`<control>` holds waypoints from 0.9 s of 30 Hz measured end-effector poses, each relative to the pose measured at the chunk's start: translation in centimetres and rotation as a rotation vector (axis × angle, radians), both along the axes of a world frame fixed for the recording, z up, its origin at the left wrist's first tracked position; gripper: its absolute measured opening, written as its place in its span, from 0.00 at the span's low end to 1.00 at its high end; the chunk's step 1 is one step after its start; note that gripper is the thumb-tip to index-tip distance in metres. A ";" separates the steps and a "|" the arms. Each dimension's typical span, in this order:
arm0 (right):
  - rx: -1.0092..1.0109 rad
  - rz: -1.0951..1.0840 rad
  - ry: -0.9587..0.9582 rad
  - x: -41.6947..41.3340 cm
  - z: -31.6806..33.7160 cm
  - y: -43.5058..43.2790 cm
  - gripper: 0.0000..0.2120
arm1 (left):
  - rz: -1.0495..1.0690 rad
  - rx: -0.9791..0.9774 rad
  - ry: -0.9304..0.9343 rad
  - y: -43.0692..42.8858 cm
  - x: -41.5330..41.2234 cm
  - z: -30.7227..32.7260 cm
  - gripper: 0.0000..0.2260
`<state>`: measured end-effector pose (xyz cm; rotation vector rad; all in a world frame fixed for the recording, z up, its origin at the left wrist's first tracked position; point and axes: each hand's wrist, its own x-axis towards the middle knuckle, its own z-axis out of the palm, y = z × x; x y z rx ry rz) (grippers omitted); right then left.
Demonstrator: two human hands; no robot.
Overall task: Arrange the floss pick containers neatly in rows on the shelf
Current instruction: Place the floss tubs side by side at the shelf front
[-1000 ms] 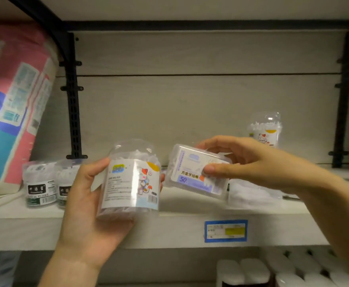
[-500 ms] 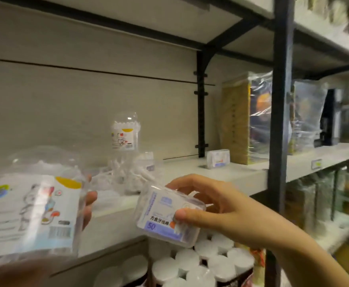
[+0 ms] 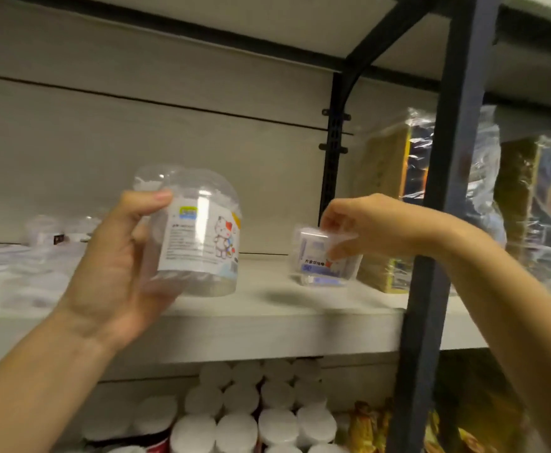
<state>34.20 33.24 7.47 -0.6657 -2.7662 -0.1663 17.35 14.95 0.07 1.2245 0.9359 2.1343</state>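
My left hand (image 3: 117, 266) grips a clear round floss pick tub (image 3: 195, 233) with a white cartoon-cat label, held upright just above the front of the pale shelf (image 3: 267, 325). My right hand (image 3: 362, 223) holds a small clear flat floss pick box (image 3: 324, 259) with a blue-printed label, down on another such box at the shelf's right end, beside the black bracket. More clear containers (image 3: 55, 235) lie blurred at the far left of the shelf.
A black upright post (image 3: 437, 223) crosses in front of my right forearm. Plastic-wrapped yellow and dark packs (image 3: 395, 204) stand right of the small box. White-lidded jars (image 3: 251, 413) fill the shelf below. Another shelf board hangs overhead.
The view has swung right along the shelf. My right hand carried the flat box from below the shelf edge up to the right end of the shelf. The tub moved toward the middle.
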 end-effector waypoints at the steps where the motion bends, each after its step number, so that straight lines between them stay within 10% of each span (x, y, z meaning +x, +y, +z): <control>1: 0.077 -0.042 -0.052 -0.6 0.2 0.9 0.18 | -0.005 -0.013 0.032 0.3 0.5 0.3 0.19; 12: 0.153 -0.259 -0.271 -5.0 -2.0 6.8 0.20 | 0.047 -0.125 -0.069 1.8 -0.8 0.1 0.35; 27: 0.166 -0.192 -0.230 -5.3 -2.9 8.4 0.19 | -0.007 -0.143 -0.043 3.4 -0.7 -1.0 0.14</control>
